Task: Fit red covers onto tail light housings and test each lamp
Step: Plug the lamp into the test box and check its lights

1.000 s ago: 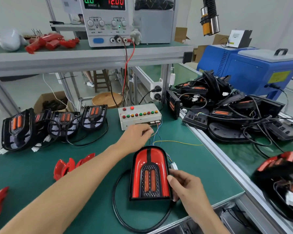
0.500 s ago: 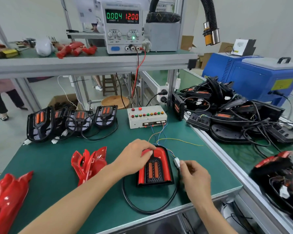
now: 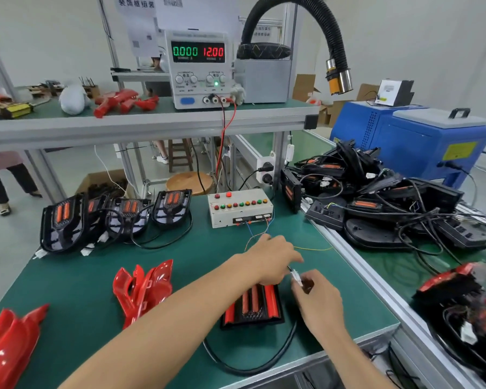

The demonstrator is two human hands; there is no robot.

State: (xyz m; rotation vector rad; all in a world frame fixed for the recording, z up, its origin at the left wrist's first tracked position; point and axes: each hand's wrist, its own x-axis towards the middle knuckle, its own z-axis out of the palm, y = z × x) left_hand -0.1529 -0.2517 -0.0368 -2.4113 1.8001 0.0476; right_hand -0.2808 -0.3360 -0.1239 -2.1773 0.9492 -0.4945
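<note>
At a green-topped desk (image 3: 76, 279), a worker brings two small connectors together above a covered tail light (image 3: 253, 307), which lies flat near the front edge with its black cable (image 3: 247, 369) looping toward the viewer. The left hand (image 3: 272, 259) is curled around the lead from the test box (image 3: 240, 207); the right hand (image 3: 317, 299) pinches the white plug (image 3: 296, 277) of the lamp. The two plugs sit just beside each other; whether they are mated cannot be told. The power supply (image 3: 198, 70) on the shelf reads zero current at twelve volts, suggesting the testing step is under way but the lamp draws nothing yet. Next, judging by this, the plugs need seating and a button on the box pressing. Spare red covers (image 3: 142, 287) and bare housings (image 3: 118, 214) wait to the left.
</note>
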